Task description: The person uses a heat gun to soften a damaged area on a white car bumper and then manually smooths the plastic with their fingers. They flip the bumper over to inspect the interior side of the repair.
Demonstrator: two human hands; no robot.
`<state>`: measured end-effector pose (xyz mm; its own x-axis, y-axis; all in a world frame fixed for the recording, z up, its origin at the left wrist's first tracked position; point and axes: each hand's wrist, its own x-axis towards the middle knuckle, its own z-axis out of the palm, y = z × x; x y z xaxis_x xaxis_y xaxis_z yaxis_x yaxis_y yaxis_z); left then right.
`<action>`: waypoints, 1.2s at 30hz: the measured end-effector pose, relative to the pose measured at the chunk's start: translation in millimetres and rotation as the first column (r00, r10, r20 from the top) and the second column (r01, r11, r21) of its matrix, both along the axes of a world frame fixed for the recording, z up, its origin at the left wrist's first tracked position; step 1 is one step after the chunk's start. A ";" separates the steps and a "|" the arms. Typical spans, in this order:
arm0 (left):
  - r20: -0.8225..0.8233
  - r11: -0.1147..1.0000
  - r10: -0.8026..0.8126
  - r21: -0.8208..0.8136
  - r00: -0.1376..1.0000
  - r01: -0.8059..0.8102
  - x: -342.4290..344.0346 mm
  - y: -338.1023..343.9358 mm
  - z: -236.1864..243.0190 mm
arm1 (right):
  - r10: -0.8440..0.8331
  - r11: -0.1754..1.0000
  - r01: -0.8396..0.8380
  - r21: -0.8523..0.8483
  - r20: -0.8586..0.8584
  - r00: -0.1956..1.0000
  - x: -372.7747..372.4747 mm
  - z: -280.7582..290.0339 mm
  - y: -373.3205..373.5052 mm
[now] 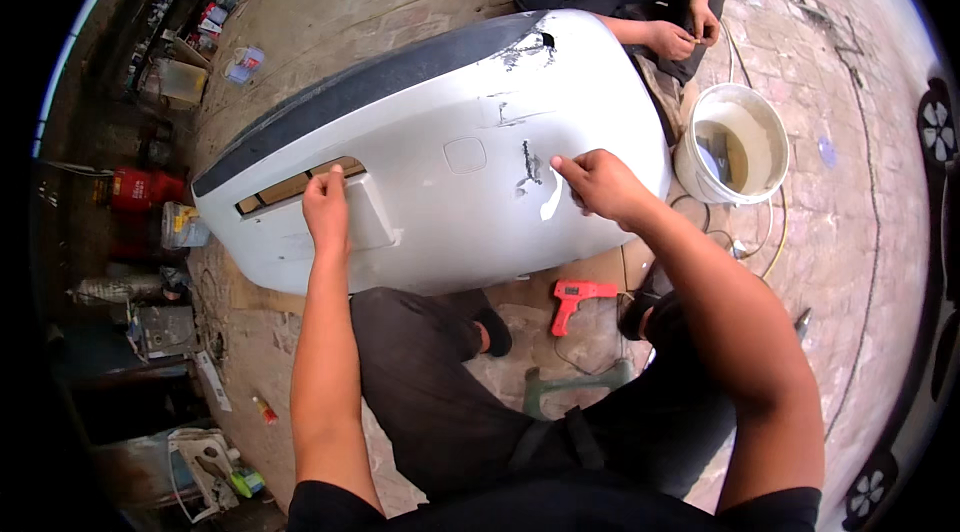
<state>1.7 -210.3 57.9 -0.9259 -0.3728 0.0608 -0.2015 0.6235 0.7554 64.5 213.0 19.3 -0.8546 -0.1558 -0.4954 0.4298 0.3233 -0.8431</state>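
Note:
A white and dark grey car bumper (440,202) lies across the floor in front of me. Its surface has black scuffs, including a ragged dark damage mark (529,164). My right hand (605,187) is closed, thumb and finger pressed together just right of that mark, above a bright white patch (551,197). Over on the left, my left hand (326,207) is pinched beside the bumper's long slot (280,194). Whether either pinch contains a small thing is hidden. A red heat-gun-shaped tool (580,304) rests on the floor between my feet.
Another person's hands (685,38) meet beyond the bumper's far right end. A white bucket (733,144) with liquid stands at right, hoses nearby. Under me is a green stool (570,387). Cluttered shelves and a red machine (145,189) line the left side.

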 end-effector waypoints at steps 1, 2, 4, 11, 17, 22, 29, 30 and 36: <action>-0.071 0.965 -0.064 -0.259 0.995 0.043 2.1 -6.0 -8.8 | -0.042 0.998 0.042 -0.044 0.008 0.999 -8.8 -10.6 -8.6; -0.127 0.861 -0.142 -0.505 0.982 0.059 3.1 -11.3 -15.7 | -0.107 0.984 0.114 -0.135 0.057 0.993 -16.8 -13.0 -18.2; -0.077 0.660 -0.294 -0.737 0.953 0.144 -2.1 -14.4 -22.1 | -0.226 0.915 0.269 -0.299 0.171 0.959 -31.0 -18.8 -31.2; 0.370 0.724 -0.403 -0.431 0.837 0.539 -28.2 5.3 3.9 | -0.243 0.890 0.332 -0.313 0.290 0.926 -29.1 -38.8 -40.4; 0.443 0.731 -0.309 -0.455 0.842 0.508 -41.1 8.2 -1.1 | -0.217 0.859 0.358 -0.366 0.372 0.902 -37.0 -46.6 -35.3; 0.478 0.775 -0.273 -0.405 0.835 0.485 -46.1 6.3 2.8 | -0.182 0.837 0.366 -0.407 0.424 0.887 -40.3 -46.9 -29.8; 0.476 0.777 -0.310 -0.372 0.823 0.508 -51.5 -0.4 -4.5 | -0.166 0.835 0.353 -0.423 0.416 0.894 -42.4 -50.3 -26.5; 0.472 0.778 -0.317 -0.367 0.823 0.510 -51.6 -2.4 -6.5 | -0.171 0.831 0.360 -0.423 0.421 0.891 -42.5 -48.9 -28.2; 0.479 0.772 -0.316 -0.373 0.819 0.515 -51.0 1.9 -1.2 | -0.188 0.834 0.372 -0.407 0.424 0.886 -43.1 -44.3 -29.9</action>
